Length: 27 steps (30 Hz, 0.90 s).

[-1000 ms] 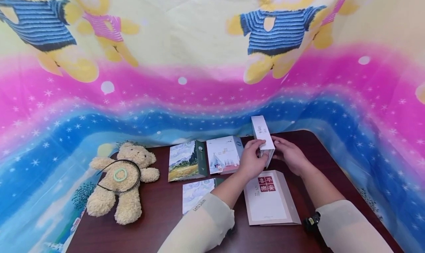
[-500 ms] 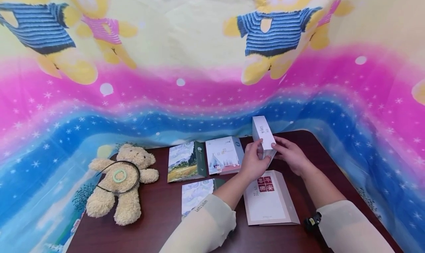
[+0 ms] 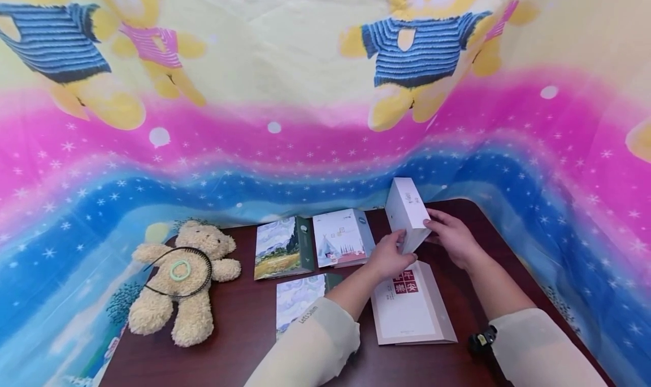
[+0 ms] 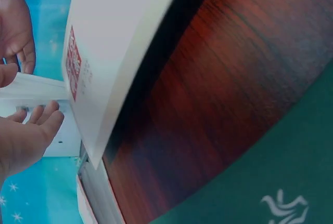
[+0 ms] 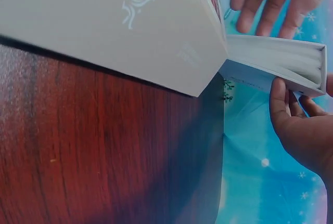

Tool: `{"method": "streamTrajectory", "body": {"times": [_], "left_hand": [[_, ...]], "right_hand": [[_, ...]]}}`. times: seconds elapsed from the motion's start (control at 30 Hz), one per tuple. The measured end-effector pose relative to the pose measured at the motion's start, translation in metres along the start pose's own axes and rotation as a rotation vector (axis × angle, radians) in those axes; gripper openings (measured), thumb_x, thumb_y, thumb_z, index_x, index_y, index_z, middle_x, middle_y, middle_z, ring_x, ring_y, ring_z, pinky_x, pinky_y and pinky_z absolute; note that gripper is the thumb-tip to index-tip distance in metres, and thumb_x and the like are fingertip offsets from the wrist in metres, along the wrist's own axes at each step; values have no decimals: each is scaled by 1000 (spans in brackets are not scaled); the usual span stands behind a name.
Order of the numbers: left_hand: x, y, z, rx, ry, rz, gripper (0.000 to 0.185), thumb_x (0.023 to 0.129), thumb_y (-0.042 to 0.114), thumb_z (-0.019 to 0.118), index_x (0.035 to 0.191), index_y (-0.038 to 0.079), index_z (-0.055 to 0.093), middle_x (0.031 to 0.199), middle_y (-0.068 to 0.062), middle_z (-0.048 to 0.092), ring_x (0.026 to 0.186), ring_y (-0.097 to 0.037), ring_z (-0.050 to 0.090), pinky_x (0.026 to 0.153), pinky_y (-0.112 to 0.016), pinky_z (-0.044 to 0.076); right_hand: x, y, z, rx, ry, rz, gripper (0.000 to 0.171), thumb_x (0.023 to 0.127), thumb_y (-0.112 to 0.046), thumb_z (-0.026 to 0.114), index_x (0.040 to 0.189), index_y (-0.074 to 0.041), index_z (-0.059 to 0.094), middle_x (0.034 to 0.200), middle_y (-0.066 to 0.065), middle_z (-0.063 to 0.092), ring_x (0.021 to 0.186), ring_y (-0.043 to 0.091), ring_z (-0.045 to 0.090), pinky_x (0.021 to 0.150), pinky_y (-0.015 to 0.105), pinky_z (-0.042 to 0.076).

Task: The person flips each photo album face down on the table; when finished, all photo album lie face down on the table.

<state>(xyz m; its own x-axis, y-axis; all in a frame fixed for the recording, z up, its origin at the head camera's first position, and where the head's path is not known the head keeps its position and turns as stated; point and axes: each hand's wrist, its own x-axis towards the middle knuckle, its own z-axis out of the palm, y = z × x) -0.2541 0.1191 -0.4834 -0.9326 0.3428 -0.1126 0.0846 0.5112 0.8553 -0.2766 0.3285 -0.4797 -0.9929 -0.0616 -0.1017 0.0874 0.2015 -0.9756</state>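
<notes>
A slim white box (image 3: 405, 206) stands tilted on the dark wooden table (image 3: 244, 330), its top leaning toward the cloth backdrop. My left hand (image 3: 393, 255) holds its lower end, thumb on the front face and fingers beneath. My right hand (image 3: 450, 235) grips the box's right edge. The left wrist view shows the left hand (image 4: 26, 135) at the box's end (image 4: 31, 86). In the right wrist view the open end of the box (image 5: 270, 60) lies between both hands. A large white book with a red seal (image 3: 407, 313) lies flat just in front of the hands.
A tan teddy bear (image 3: 183, 274) with a black hairband and a green ring lies at the table's left. Three illustrated books (image 3: 282, 246) (image 3: 341, 237) (image 3: 297, 296) lie mid-table. A bright cartoon-bear cloth (image 3: 325, 121) hangs close behind and around the table.
The white box has tipped up more steeply. My left hand slid down to its lower end, and my right hand shifted slightly right along its edge.
</notes>
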Motion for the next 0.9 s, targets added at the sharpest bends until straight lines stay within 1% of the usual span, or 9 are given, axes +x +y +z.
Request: {"method": "streamTrajectory", "body": {"times": [0.13, 0.33, 0.43, 0.53, 0.73, 0.8, 0.9], "left_hand": [[2, -6, 2, 17, -26, -11, 68, 94, 32, 76, 155, 25, 48, 142, 0, 58, 123, -19, 61, 104, -42, 52], [5, -11, 5, 68, -36, -26, 65, 94, 34, 75, 154, 22, 51, 141, 0, 61, 125, -20, 61, 104, -43, 52], [5, -13, 6, 76, -46, -44, 63, 95, 34, 74, 153, 22, 52, 143, 0, 61, 127, -20, 60, 105, -44, 51], [7, -15, 8, 88, -51, -52, 63, 95, 35, 73, 153, 23, 52, 143, 1, 60, 127, -20, 59, 105, -44, 51], [9, -19, 9, 109, -57, -46, 60, 96, 34, 73, 151, 21, 55, 141, 0, 62, 121, -18, 61, 104, -42, 52], [10, -20, 10, 110, -60, -46, 58, 95, 34, 73, 150, 21, 57, 140, 1, 63, 119, -17, 61, 104, -41, 52], [10, -21, 11, 108, -70, -46, 58, 96, 35, 73, 149, 20, 57, 140, 1, 64, 118, -16, 62, 104, -39, 52]], "right_hand": [[-1, 0, -2, 0, 1, 1, 66, 108, -38, 55, 161, -5, 35, 156, 25, 43, 122, 27, 59, 108, 57, 46], [-3, 0, -4, 8, 10, 7, 65, 108, -37, 56, 161, -5, 36, 155, 25, 44, 115, 19, 62, 103, 49, 52], [-3, -1, -6, 20, 10, 6, 64, 108, -36, 56, 160, -5, 36, 154, 25, 44, 113, 17, 63, 103, 49, 52], [-4, -1, -7, 19, 15, 7, 64, 108, -36, 56, 160, -5, 37, 154, 25, 44, 113, 18, 63, 103, 49, 53], [-5, 2, -12, -4, 34, 21, 66, 107, -41, 58, 160, -7, 38, 153, 23, 45, 112, 19, 64, 94, 36, 58], [-6, 3, -14, -9, 36, 24, 69, 106, -44, 59, 160, -7, 38, 153, 23, 45, 111, 18, 65, 95, 37, 58], [-6, 6, -16, -14, 43, 25, 72, 104, -47, 60, 160, -6, 38, 153, 23, 46, 110, 16, 65, 101, 45, 55]]}}
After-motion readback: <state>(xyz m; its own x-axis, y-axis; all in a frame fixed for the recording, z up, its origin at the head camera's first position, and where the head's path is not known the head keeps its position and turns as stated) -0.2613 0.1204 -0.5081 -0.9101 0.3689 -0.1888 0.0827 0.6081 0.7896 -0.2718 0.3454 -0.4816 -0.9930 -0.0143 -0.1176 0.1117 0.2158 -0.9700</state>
